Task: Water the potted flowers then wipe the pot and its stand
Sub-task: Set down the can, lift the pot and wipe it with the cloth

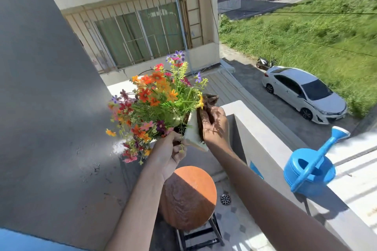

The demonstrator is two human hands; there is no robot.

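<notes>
A white square pot [193, 131] full of colourful flowers [155, 104] is lifted in the air and tilted to the left. My left hand [169, 155] grips its near rim from below. My right hand [214, 124] presses a dark brown cloth [210, 100] flat against the pot's right side. Below the pot stands the stand, a round orange-brown wooden top [189, 197] on a black metal frame [200, 236], with nothing on it.
A blue watering can [310, 167] sits on the white balcony wall [265, 138] to the right. A grey wall [51, 108] rises close on the left. A floor drain [225, 199] lies in the tiled floor beside the stand. Far below are a street and a white car [304, 93].
</notes>
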